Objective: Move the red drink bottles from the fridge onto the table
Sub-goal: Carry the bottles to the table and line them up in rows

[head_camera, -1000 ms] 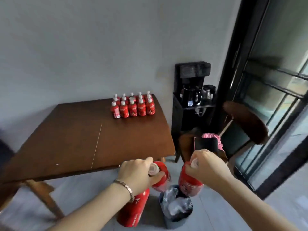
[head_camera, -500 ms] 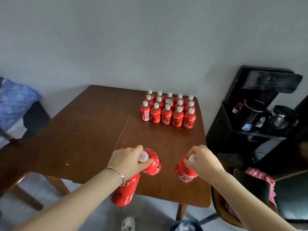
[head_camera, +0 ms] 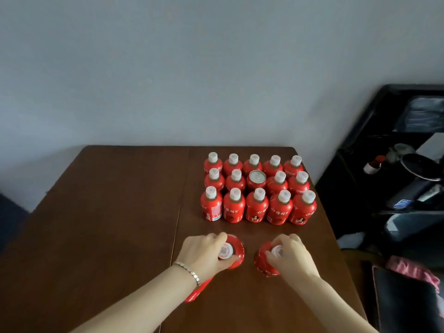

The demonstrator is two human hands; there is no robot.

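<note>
Several red drink bottles with white caps (head_camera: 257, 207) stand in three rows on the brown table (head_camera: 108, 224), with one red can (head_camera: 257, 179) in the middle row. My left hand (head_camera: 204, 253) grips a red bottle (head_camera: 236, 251) by its cap, just in front of the rows. A second red bottle (head_camera: 199, 289) shows under my left wrist, lying along the forearm. My right hand (head_camera: 290, 258) grips another red bottle (head_camera: 262, 260) at the cap, to the right of the first.
A black stand (head_camera: 396, 164) with a kettle and small items is at the right of the table. A dark chair with a pink cloth (head_camera: 413, 275) sits at the lower right. The wall runs behind the table's far edge.
I have moved from the floor beside the table to stand over it. Both hands carried their bottles forward above the tabletop, close to the front row.
</note>
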